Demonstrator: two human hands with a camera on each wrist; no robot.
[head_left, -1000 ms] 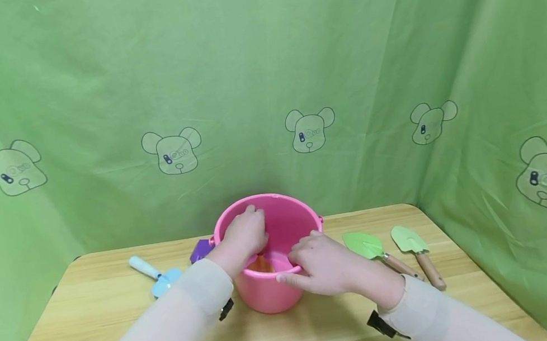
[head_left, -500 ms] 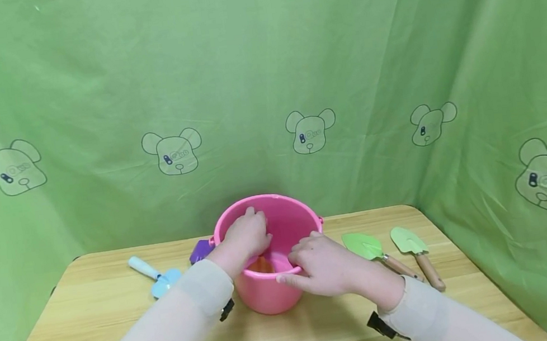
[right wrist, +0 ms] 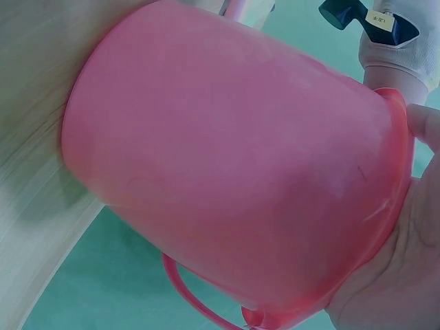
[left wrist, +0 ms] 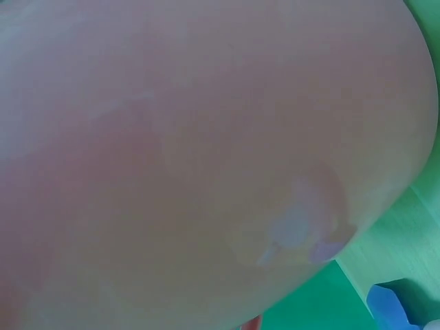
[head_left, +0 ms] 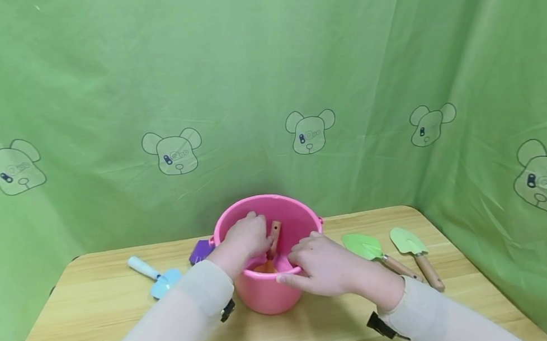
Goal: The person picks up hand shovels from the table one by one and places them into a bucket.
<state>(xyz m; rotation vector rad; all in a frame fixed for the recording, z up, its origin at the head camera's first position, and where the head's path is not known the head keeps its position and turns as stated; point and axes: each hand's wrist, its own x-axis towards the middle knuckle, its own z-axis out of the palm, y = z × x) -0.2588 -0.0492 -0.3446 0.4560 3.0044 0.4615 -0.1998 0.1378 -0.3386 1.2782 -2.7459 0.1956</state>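
A pink bucket [head_left: 272,294] stands upright on the wooden table. My left hand [head_left: 247,236] reaches into it over the near left part of the rim, thumb beside a wooden handle [head_left: 274,235] that slants up inside. Its other fingers are mostly hidden, and I cannot tell whether they hold that handle. Something orange [head_left: 264,267] shows low in the bucket. My right hand [head_left: 322,263] grips the near right rim, thumb outside and fingers over the inner side; the right wrist view shows the palm against the rim beside the bucket wall [right wrist: 227,158].
Right of the bucket lie a bright green trowel [head_left: 363,246] and a pale green trowel [head_left: 410,239], both wooden-handled. A light blue toy shovel [head_left: 164,282] and a purple piece [head_left: 201,250] lie to the left. Green cloth [head_left: 243,84] hangs behind the table.
The wooden handle has come into sight inside the bucket beside my left hand, which has dipped slightly lower. My right hand keeps its place on the rim.
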